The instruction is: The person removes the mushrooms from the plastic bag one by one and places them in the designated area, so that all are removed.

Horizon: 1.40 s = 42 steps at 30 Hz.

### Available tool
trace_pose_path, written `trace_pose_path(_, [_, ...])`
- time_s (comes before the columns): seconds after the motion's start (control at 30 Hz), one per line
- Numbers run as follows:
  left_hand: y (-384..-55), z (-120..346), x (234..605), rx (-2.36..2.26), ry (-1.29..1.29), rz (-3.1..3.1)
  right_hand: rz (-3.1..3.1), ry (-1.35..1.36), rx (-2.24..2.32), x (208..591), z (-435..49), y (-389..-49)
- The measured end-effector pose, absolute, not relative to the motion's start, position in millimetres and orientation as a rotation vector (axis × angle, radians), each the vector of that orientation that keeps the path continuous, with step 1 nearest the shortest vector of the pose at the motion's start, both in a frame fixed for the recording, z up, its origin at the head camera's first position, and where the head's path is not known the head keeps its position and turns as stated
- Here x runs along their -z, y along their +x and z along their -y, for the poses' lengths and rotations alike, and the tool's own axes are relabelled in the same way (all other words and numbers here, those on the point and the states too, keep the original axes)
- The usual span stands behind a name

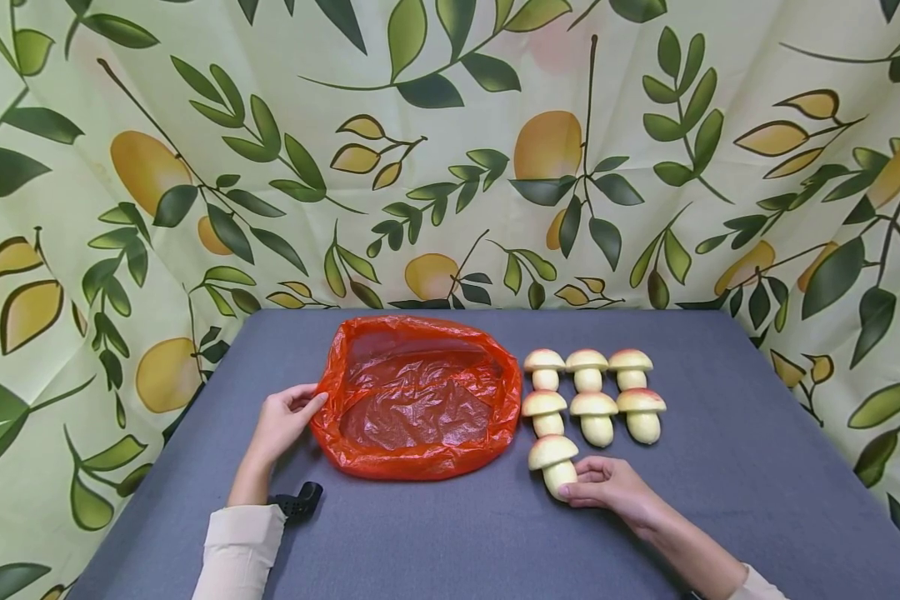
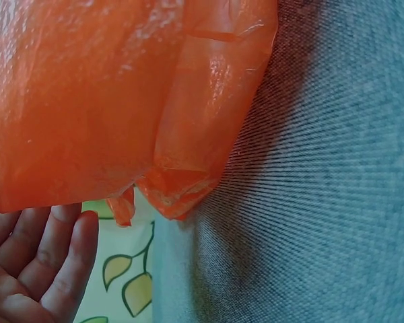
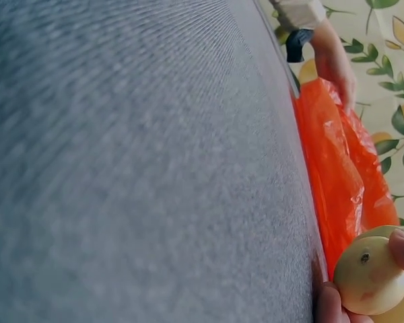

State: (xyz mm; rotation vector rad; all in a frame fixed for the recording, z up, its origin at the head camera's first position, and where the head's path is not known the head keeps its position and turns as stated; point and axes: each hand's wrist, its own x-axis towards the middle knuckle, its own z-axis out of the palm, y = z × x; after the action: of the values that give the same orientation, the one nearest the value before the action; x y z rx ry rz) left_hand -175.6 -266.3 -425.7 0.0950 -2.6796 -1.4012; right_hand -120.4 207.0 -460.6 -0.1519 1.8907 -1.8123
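A red plastic bag [image 1: 420, 467] stands on the table with its mouth spread wide and its rim folded outward. My left hand [image 1: 288, 421] holds the bag's left rim; in the left wrist view some of its fingertips [image 2: 87, 225] lie beside or behind the film. To the right of the bag, my right hand [image 1: 607, 485] grips the stem of a toy mushroom [image 1: 553, 454], pale yellow with a domed cap. This mushroom tilts slightly, and its stem end [image 3: 367, 269] faces the right wrist camera. Whether it touches the table is unclear.
Several similar mushrooms [image 1: 591, 404] lie in two rows beyond the held one, close to the bag's right side. Grey cloth covers the table [image 1: 420, 542]. A leaf-patterned curtain [image 1: 450, 167] hangs behind. The left wrist wears a black device [image 1: 300, 502].
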Motion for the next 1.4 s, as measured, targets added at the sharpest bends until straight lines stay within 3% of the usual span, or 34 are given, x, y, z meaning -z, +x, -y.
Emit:
trace_pose_path(0.63, [-174, 265, 424, 1.368, 0.080, 2.686, -2.299, -0.098, 1.518, 451, -205, -113])
trace_pose_path(1.4, [-175, 264, 424, 1.396, 0.074, 2.672, -2.314, 0.026, 1.458, 447, -198, -119])
